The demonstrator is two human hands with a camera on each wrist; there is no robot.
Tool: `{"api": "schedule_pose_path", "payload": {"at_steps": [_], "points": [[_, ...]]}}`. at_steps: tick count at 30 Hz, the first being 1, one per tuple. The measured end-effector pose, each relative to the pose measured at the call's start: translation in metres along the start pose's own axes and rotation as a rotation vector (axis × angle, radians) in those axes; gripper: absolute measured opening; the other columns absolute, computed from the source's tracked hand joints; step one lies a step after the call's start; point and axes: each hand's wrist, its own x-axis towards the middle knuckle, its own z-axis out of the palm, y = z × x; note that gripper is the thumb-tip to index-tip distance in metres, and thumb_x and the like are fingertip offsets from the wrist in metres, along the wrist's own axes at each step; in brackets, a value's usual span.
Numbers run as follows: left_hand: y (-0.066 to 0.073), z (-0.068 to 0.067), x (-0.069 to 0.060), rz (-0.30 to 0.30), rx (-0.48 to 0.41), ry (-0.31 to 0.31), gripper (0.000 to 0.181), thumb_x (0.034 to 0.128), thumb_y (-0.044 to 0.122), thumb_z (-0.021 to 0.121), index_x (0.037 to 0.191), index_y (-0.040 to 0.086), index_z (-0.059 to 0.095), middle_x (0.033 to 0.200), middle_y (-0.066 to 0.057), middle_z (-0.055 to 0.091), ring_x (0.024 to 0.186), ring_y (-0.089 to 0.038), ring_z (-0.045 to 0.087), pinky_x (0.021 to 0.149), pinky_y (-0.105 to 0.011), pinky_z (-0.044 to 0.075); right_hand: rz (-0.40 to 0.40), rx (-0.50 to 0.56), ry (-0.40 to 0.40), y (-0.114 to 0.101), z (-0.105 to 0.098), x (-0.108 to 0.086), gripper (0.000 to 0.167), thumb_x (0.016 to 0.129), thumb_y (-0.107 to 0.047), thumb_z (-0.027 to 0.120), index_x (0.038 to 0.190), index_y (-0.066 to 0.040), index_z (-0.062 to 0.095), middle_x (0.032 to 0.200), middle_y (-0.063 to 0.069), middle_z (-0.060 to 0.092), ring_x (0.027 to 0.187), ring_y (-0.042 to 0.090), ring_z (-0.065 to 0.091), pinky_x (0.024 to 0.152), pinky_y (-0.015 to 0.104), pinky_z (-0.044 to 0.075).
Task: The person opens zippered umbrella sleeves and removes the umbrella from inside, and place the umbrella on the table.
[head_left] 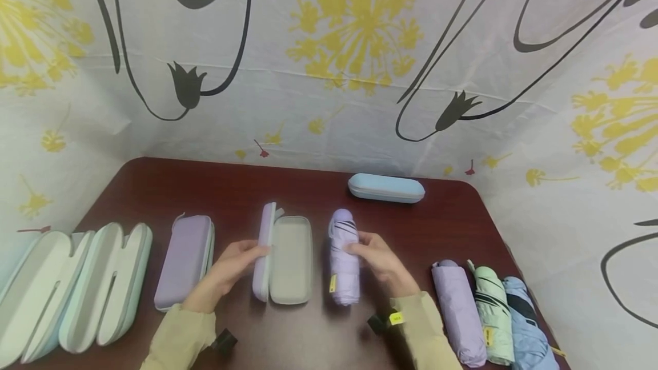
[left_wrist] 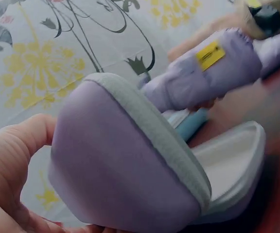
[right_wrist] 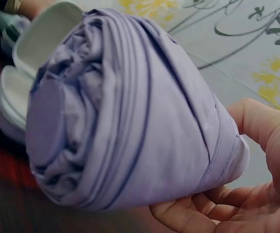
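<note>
My left hand [head_left: 229, 269] grips the raised lid of a purple hard-shell case [head_left: 263, 256], which stands unzipped with its pale grey inside showing. In the left wrist view, the thumb is on one side of the purple lid [left_wrist: 106, 155]; the other fingers are mostly hidden. To the right of the case, my right hand [head_left: 379, 258] holds a folded lavender umbrella [head_left: 343, 256] with thumb and fingers around it, its purple cap pointing toward the wall. The right wrist view shows the umbrella's rolled fabric [right_wrist: 164, 131] close up, apart from the case.
A shut purple case [head_left: 184, 261] lies left of my left hand. Farther left are two opened light-blue and mint cases [head_left: 105, 290]. A blue case [head_left: 386, 188] sits at the table's back. Lavender [head_left: 459, 313], green [head_left: 493, 316] and blue [head_left: 529, 324] umbrellas lie at right.
</note>
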Motion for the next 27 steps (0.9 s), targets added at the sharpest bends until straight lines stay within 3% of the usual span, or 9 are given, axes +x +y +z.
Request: {"api": "schedule_pose_path", "payload": {"at_steps": [3,11,20,27], "points": [[0.007,-0.007,-0.003,0.004,0.131,0.053,0.064,0.0845,0.025,0.064,0.128,-0.017,0.041,0.124,-0.032,0.05,0.112,-0.038,0.05,0.096,-0.049,0.039,0.009,-0.027,0.027,-0.002,-0.022,-0.011,0.042,0.083,-0.004,0.056,0.114,0.022,0.045,0.082,0.004,0.063,0.073,0.014,0.062,0.068,0.03,0.053],[0.019,-0.021,-0.009,0.015,0.327,0.136,0.072,0.0819,0.03,0.068,0.128,-0.017,0.038,0.117,-0.033,0.054,0.106,-0.04,0.055,0.087,-0.047,0.046,0.056,-0.084,0.054,0.003,-0.069,-0.036,0.036,0.084,-0.005,0.054,0.111,0.019,0.047,0.082,0.003,0.063,0.074,0.014,0.062,0.068,0.033,0.053],[0.024,-0.029,-0.01,0.065,0.578,0.178,0.082,0.0776,0.034,0.071,0.128,-0.021,0.035,0.113,-0.038,0.054,0.103,-0.043,0.056,0.08,-0.047,0.05,0.103,-0.073,0.074,0.018,-0.092,-0.058,0.022,0.087,-0.006,0.051,0.104,0.008,0.053,0.081,0.001,0.063,0.074,0.013,0.062,0.069,0.034,0.053],[0.02,-0.031,-0.012,0.128,0.733,0.234,0.082,0.0739,0.033,0.071,0.122,-0.025,0.038,0.115,-0.042,0.049,0.105,-0.049,0.052,0.087,-0.052,0.045,0.125,-0.136,0.112,0.027,-0.106,-0.071,0.026,0.086,-0.007,0.053,0.104,0.012,0.053,0.081,0.0,0.063,0.075,0.012,0.062,0.07,0.036,0.053]]}}
